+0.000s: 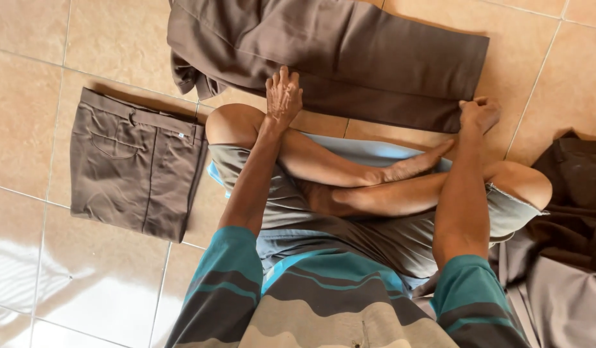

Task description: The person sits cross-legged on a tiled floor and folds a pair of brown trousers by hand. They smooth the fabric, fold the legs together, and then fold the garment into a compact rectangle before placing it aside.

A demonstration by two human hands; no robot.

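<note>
1. Far left, bare tiled floor (pixel 27 96) lies open, up to a folded brown pair of trousers (pixel 137 171) lying flat, well apart from both hands.
2. The left hand (pixel 284 96) rests palm down, fingers together, on the near edge of the dark brown trousers (pixel 349 58) spread in front of the crossed legs.
3. The right hand (pixel 478 115) has its grip clamped on that garment's near right corner, fingers curled.
4. Beyond the corner, a strip of open tile, then a heap of dark clothes (pixel 575 212) at the right edge.
</note>
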